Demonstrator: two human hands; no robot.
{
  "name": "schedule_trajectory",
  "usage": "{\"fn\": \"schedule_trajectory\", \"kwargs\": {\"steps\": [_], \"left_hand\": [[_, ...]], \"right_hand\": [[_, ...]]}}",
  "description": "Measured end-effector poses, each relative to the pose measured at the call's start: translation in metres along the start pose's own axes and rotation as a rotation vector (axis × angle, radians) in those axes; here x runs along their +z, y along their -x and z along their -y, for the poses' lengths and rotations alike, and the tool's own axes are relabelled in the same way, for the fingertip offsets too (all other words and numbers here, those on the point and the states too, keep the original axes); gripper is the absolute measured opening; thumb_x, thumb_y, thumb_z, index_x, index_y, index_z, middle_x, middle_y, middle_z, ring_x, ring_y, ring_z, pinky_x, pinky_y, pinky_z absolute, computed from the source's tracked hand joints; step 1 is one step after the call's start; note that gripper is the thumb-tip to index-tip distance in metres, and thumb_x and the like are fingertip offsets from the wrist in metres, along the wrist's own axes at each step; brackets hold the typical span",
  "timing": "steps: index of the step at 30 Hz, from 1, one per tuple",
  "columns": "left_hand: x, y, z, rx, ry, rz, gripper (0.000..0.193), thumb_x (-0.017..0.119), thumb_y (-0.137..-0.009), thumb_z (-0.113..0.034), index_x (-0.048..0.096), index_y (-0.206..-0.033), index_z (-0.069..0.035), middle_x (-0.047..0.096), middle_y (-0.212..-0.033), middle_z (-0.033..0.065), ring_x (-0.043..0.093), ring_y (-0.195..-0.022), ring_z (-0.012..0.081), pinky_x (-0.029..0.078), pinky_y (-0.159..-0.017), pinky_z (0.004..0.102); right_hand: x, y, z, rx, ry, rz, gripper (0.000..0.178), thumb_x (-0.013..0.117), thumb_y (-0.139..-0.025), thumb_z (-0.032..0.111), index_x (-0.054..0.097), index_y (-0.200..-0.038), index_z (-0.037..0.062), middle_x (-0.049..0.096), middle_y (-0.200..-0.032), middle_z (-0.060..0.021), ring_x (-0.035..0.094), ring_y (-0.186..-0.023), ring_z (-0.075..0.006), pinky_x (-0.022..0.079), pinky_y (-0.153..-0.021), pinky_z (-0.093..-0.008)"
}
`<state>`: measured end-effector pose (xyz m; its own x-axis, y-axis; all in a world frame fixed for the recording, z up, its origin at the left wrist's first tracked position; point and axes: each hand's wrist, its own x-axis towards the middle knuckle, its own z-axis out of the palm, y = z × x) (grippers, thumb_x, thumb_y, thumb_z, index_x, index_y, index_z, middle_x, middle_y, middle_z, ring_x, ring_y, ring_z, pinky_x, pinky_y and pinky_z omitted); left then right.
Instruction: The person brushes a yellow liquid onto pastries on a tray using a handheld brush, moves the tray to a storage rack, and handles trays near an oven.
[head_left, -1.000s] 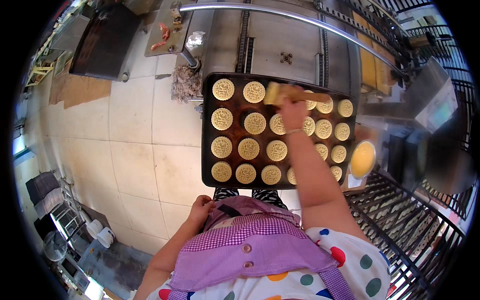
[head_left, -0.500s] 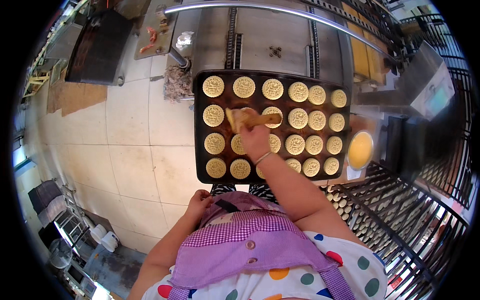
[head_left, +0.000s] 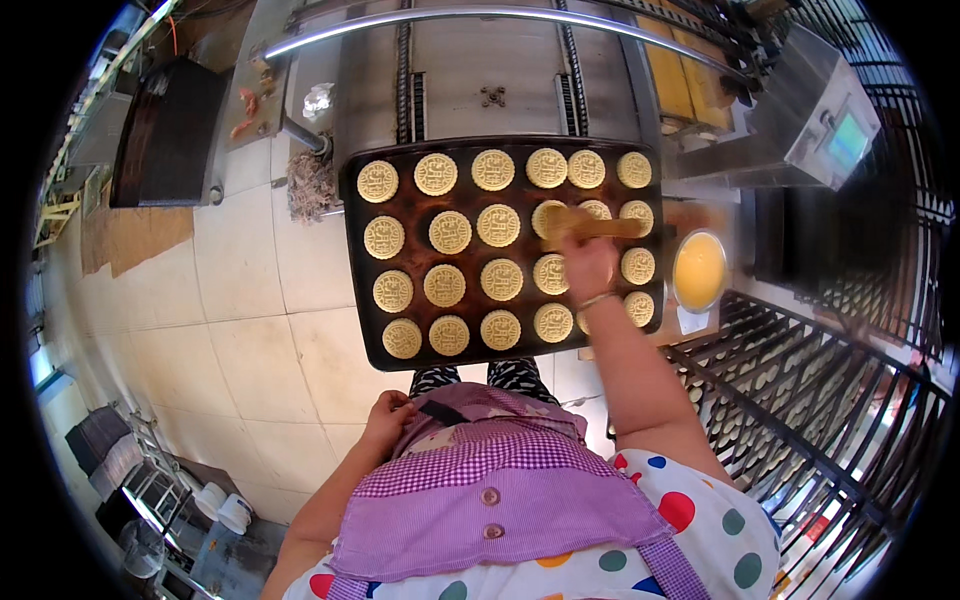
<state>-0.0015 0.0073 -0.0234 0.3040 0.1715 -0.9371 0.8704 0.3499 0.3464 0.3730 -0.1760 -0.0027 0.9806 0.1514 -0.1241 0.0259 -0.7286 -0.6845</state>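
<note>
My right hand (head_left: 592, 265) is closed round the wooden handle of a flat pastry brush (head_left: 615, 229). It is over the right half of a dark baking tray (head_left: 357, 255), and the brush's bristle end points left, over a mooncake in the second row from the back. Rows of pale yellow mooncakes (head_left: 450, 232) with stamped tops and scalloped edges fill the tray. The hand, brush and forearm cover some of them. My left hand (head_left: 391, 412) rests by the purple apron (head_left: 430, 500), its fingers curled; whether anything is in them is hidden.
Right of the tray stands a round metal bowl (head_left: 699, 272) of yellow liquid. A dark rack (head_left: 800, 430) holding more pastries is at the lower right. Behind the tray is a metal machine bed (head_left: 490, 60) with a crossing bar; a metal box with a screen (head_left: 848, 142) stands far right.
My right hand and the brush have moved right across the tray, from the second column to the right half. The whole view has shifted, so the tray appears farther left. My left hand stays by the apron.
</note>
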Motion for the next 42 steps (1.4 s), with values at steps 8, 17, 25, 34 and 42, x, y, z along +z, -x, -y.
{"fn": "schedule_trajectory", "kwargs": {"steps": [8,17,25,34,42], "left_hand": [[0.020,0.003,-0.006,0.037,-0.016,-0.003,0.021,0.060,-0.083,-0.005,0.048,-0.100,-0.002,0.058,-0.094,0.0101,0.060,-0.082,0.0179,0.051,-0.070,0.0278],[0.069,-0.003,-0.025,0.080,-0.214,0.080,0.024,0.060,-0.082,-0.003,0.048,-0.103,-0.001,0.058,-0.094,0.0100,0.059,-0.081,0.0172,0.050,-0.071,0.0274],[0.115,-0.003,-0.034,-0.017,-0.303,0.054,0.027,0.061,-0.081,-0.005,0.049,-0.104,0.001,0.058,-0.093,0.0105,0.059,-0.083,0.0177,0.050,-0.074,0.0287],[0.173,-0.001,-0.043,0.012,-0.305,0.105,0.028,0.062,-0.079,-0.001,0.048,-0.104,0.000,0.056,-0.093,0.0082,0.056,-0.084,0.0167,0.049,-0.076,0.0279],[0.175,-0.004,-0.026,0.050,-0.367,0.093,0.028,0.062,-0.080,-0.002,0.048,-0.104,-0.001,0.058,-0.094,0.0093,0.056,-0.085,0.0172,0.048,-0.073,0.0267]], "right_hand": [[-0.054,-0.049,-0.072,0.055,-0.037,-0.186,0.035,0.065,-0.077,0.028,0.062,-0.095,-0.0019,0.065,-0.084,-0.0238,0.064,-0.081,-0.0377,0.052,-0.068,-0.0438],[-0.064,-0.053,-0.083,-0.030,-0.165,-0.076,0.040,0.061,-0.075,0.014,0.056,-0.115,0.0131,0.065,-0.089,-0.0184,0.063,-0.087,-0.0344,0.049,-0.078,-0.0391],[-0.177,-0.058,-0.224,0.368,-0.650,-0.460,0.033,0.059,-0.082,0.006,0.054,-0.113,-0.0040,0.063,-0.092,-0.0121,0.064,-0.068,-0.0185,0.054,-0.047,-0.0260],[-0.239,-0.022,-0.380,0.598,0.149,-0.523,0.032,0.064,-0.078,0.014,0.060,-0.102,-0.0068,0.066,-0.089,-0.0178,0.066,-0.079,-0.0265,0.053,-0.069,-0.0360],[-0.214,-0.017,-0.389,0.779,-0.427,-0.602,0.033,0.063,-0.079,0.011,0.057,-0.105,-0.0080,0.066,-0.086,-0.0170,0.066,-0.072,-0.0239,0.055,-0.055,-0.0318]]}}
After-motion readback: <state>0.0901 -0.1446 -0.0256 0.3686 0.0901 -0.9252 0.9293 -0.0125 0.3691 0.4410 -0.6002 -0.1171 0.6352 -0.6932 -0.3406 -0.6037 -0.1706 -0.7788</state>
